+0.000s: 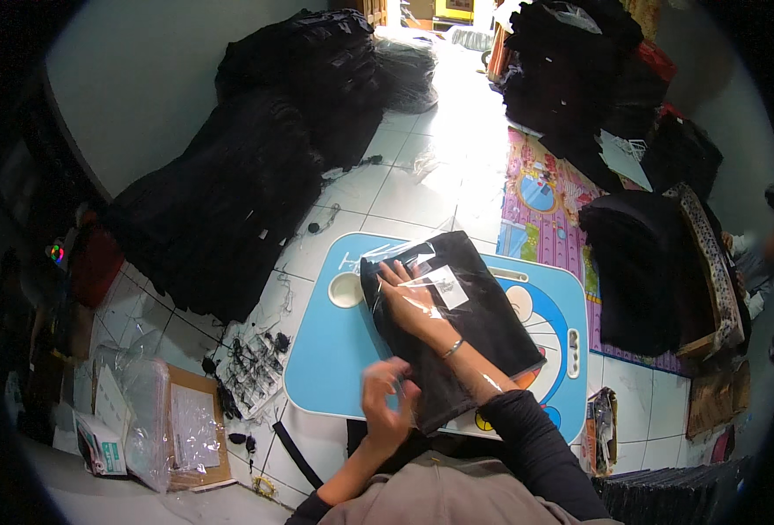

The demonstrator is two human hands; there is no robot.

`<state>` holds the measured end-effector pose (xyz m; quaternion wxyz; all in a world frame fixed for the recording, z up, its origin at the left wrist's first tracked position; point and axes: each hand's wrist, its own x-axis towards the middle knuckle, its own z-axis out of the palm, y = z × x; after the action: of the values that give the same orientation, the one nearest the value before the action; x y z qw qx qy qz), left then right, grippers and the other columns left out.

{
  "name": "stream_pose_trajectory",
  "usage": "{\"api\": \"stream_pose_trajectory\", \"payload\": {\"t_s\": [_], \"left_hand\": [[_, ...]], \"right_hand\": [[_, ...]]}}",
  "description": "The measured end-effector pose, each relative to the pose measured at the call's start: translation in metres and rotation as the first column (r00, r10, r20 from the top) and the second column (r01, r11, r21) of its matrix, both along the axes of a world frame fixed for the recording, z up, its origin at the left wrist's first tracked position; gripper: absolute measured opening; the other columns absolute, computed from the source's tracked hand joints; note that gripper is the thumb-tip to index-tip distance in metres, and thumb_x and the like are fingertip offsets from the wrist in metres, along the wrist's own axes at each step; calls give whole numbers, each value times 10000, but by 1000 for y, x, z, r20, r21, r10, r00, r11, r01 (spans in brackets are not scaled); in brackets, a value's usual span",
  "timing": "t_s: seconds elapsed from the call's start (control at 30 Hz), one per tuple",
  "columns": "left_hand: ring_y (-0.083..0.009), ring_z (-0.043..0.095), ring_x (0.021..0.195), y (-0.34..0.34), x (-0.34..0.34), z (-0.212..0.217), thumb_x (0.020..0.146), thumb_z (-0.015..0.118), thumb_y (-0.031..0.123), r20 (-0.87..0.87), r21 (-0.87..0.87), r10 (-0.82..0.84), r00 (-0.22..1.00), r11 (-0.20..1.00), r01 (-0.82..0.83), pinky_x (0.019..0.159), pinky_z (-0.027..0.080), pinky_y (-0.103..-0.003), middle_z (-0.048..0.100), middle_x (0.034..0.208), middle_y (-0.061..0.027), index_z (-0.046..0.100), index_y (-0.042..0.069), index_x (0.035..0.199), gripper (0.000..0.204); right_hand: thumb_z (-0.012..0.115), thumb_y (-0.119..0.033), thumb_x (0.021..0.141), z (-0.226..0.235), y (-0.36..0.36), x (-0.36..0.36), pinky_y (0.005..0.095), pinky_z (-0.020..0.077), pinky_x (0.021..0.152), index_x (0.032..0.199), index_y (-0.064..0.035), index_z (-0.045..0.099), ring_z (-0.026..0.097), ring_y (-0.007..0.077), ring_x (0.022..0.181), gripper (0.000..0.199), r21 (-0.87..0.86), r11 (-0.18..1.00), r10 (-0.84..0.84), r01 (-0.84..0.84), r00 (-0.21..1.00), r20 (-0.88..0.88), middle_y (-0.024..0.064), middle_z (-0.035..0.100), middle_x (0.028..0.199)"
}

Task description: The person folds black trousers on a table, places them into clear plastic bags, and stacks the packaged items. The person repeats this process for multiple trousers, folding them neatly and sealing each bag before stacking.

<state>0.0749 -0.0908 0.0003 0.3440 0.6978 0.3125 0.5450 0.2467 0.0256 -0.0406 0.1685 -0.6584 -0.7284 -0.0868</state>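
Your right hand (pixel 409 302) lies flat, fingers spread, inside the open mouth of a clear plastic bag (pixel 422 276), pressing down on a folded black garment (pixel 465 324). It looks as if the flat palm is there to keep the fabric smooth and square inside the sleeve. A thin bracelet (pixel 453 348) circles that wrist.

Your left hand (pixel 387 398) is at the near end of the same garment, fingers curled around the edge of the bag and cloth. It is blurred, so how tight the grip is cannot be told; the hold seems to steady the near end while the other hand pushes.

The garment, partly in its bag, lies at a slant across a small blue worktop (pixel 325 350), a low table with a cartoon cat face printed on it and a round cup recess (pixel 346 290) just beside the garment's far corner.

On the tiled floor to your left, a scatter of small black tags (pixel 255 363) lies near the worktop. Further left, a cardboard box (pixel 199 420) holds clear plastic bags. Tall piles of black clothes (pixel 247 175) stand beyond, with more piles (pixel 640 262) to your right on a colourful play mat (pixel 549 210).
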Motion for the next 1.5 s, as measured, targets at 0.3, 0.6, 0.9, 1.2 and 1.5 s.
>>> {"api": "stream_pose_trajectory", "payload": {"t_s": [0.3, 0.6, 0.9, 1.2, 1.5], "left_hand": [[-70, 525, 505, 50, -20, -33, 993, 536, 228, 216, -829, -351, 911, 427, 361, 406, 396, -191, 577, 667, -26, 538, 56, 876, 208], [-32, 514, 509, 53, -17, -14, 953, 612, 171, 316, -771, -434, 844, 401, 495, 425, 352, -160, 551, 661, 27, 547, 79, 858, 147], [-32, 458, 501, 50, -16, 6, 931, 626, 144, -61, -708, -565, 823, 606, 363, 448, 334, -210, 517, 597, 33, 568, 28, 803, 182], [-344, 268, 1424, 184, 21, -12, 1029, 321, 389, -663, -31, -131, 737, 989, 147, 1159, 139, -527, 333, 1519, -170, 413, 63, 1430, 525], [-298, 230, 1448, 209, 21, -46, 1019, 279, 483, -838, 70, -8, 546, 990, 123, 1174, 85, -516, 318, 1543, -100, 323, 105, 1490, 606]], "right_hand": [[589, -84, 793, -5, 1, -37, 391, 439, 864, 1393, -108, 489, 557, 262, 1014, 609, 163, 967, -189, 196, 980, -57, 127, 567, 1061], [590, -76, 796, -4, 12, -16, 406, 445, 879, 1407, -178, 481, 570, 284, 961, 628, 91, 968, -224, 236, 967, -119, 113, 581, 982], [547, -64, 868, 3, 18, -22, 612, 280, 1104, 1499, -293, 295, 217, 337, 1449, 718, -110, 994, -25, 28, 999, 37, -4, 283, 1564], [558, -201, 898, 7, -11, -18, 538, 212, 1154, 1371, -118, 488, 274, 303, 1431, 486, -33, 992, 124, -125, 991, -41, 64, 400, 1492], [477, -346, 970, 49, -217, -2, 525, 168, 1170, 1437, -164, 418, 286, 256, 1424, 505, -342, 847, 367, -406, 914, -175, 70, 348, 1525]]}}
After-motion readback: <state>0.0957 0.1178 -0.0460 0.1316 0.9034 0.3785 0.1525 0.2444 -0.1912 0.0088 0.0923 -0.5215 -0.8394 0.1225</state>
